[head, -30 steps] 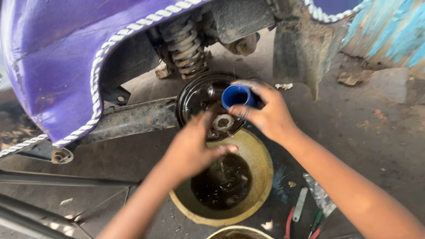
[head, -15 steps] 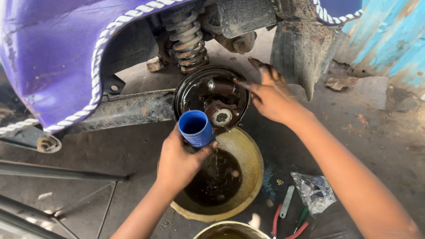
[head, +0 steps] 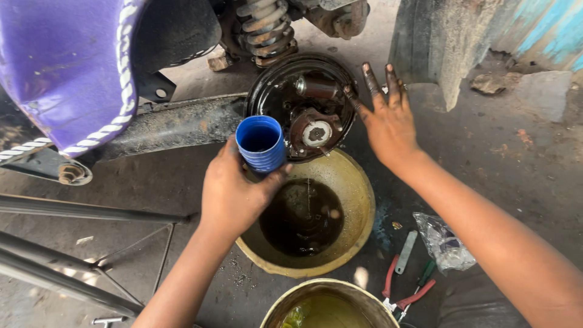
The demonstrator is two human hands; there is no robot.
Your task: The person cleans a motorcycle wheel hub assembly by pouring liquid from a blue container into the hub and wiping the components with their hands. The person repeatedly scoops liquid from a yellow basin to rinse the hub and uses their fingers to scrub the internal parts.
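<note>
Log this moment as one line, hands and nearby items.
left hand: holds blue cup | right hand: open, at brake drum plate | below: yellow basin of dark liquid

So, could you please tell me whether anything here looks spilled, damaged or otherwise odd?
A thin stream of dark liquid drips from the brake hub into the yellow basin below, already pooled with murky fluid. Wet spots dot the floor at the basin's near rim. The right hand has dark, grimy fingertips. The left hand holds a blue cup upright.
</note>
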